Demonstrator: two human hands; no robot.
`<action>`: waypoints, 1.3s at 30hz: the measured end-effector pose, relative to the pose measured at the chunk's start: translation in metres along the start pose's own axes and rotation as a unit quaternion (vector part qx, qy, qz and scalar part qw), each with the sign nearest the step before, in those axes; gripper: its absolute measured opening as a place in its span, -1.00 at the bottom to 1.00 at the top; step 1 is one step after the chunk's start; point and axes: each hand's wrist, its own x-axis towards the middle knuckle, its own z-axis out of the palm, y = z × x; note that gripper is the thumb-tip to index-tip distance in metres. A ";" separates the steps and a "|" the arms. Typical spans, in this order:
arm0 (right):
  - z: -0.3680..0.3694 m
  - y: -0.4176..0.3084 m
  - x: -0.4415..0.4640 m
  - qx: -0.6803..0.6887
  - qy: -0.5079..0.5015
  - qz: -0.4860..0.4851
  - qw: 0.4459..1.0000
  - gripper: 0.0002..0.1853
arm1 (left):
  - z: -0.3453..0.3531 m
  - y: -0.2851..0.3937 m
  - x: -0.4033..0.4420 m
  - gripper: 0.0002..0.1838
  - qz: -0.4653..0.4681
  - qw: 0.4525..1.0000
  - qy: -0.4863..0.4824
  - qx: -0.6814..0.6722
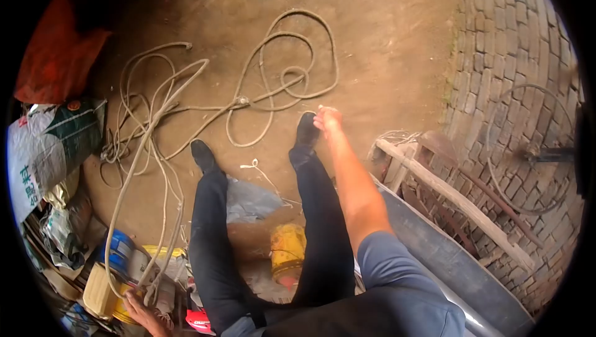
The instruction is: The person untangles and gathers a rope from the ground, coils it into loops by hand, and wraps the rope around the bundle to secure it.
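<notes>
A long pale rope (151, 127) lies in tangled loops on the dirt floor, joined by a knot to another loose coil toward the middle. Its near loops rise at the lower left to my left hand (148, 317), which appears closed around them, though part of the grip is cut off by dark clutter. My right arm stretches forward, and my right hand (328, 119) is closed in a pinch beside my right shoe (307, 131). Whatever thin thing those fingers may hold cannot be made out.
Printed sacks (46, 150), a blue container (121, 253) and a cream jug (99, 290) crowd the left. A yellow bucket (288, 251) stands between my legs. On the right are a wooden frame (456, 203), a grey metal trough (428, 244) and brick paving (515, 57).
</notes>
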 end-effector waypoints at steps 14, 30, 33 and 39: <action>0.019 -0.023 0.113 0.269 -0.007 -0.083 0.960 -0.65 | -0.036 -0.106 0.067 -0.19 0.336 0.768 -0.058 0.542; 0.006 -0.104 -0.312 0.155 -0.081 -0.377 0.910 -0.75 | -0.042 -0.017 0.013 -0.60 0.054 0.993 0.048 -0.091; 0.001 -0.128 -0.393 0.128 -0.086 -0.422 0.893 -0.75 | -0.053 -0.020 0.023 -0.62 0.111 0.988 0.075 -0.083; -0.007 -0.163 -0.557 0.072 -0.077 -0.507 0.856 -0.70 | -0.070 0.011 0.013 -0.64 0.055 0.986 0.079 -0.136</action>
